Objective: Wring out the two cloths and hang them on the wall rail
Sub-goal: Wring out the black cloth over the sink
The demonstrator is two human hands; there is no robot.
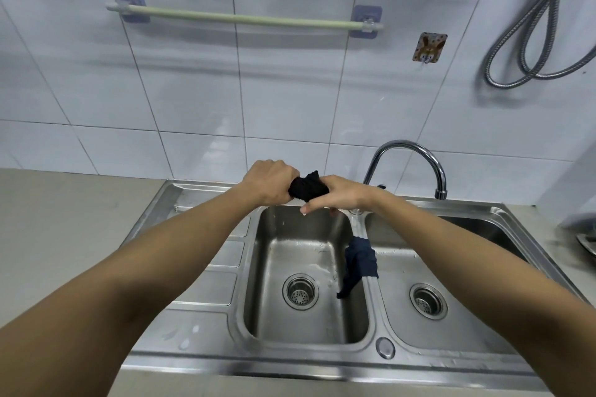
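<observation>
left hand (269,182) + right hand (338,195): both gripping black cloth (308,188) above sink (193,293) | blue cloth (359,263): draped over sink divider | rail (245,19): bare, on wall above sink

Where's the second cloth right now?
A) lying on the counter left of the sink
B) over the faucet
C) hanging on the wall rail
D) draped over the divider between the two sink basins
D: the dark blue cloth hangs over the divider, while both hands grip the black cloth.
</observation>
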